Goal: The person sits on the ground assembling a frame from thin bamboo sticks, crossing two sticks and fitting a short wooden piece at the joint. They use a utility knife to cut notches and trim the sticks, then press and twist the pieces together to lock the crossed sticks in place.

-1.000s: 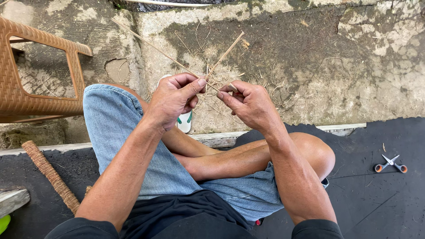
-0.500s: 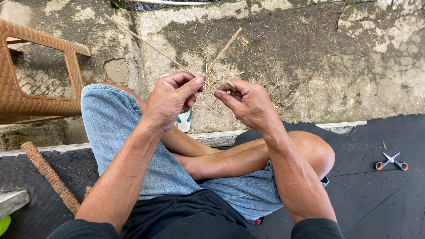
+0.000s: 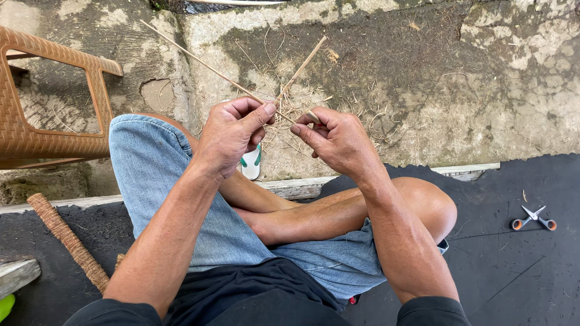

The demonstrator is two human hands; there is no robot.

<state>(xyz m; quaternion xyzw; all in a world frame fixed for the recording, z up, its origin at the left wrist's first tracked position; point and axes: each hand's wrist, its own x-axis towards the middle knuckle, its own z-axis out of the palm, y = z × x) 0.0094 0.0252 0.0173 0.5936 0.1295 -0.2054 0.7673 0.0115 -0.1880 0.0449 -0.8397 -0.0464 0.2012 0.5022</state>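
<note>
Sticks cross between both hands, long ends slanting away up-left; left hand and right hand pinch them equally close.

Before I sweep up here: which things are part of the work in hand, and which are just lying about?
In hand:
- thin sticks, pinched by left hand and right hand

Lying about:
- scissors on the black mat
- brown woven chair
- fibre-wrapped pole
- dry fibre scraps

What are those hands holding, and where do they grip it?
Thin sticks: left hand and right hand each pinch them near their lower ends, between thumb and fingers.
</note>
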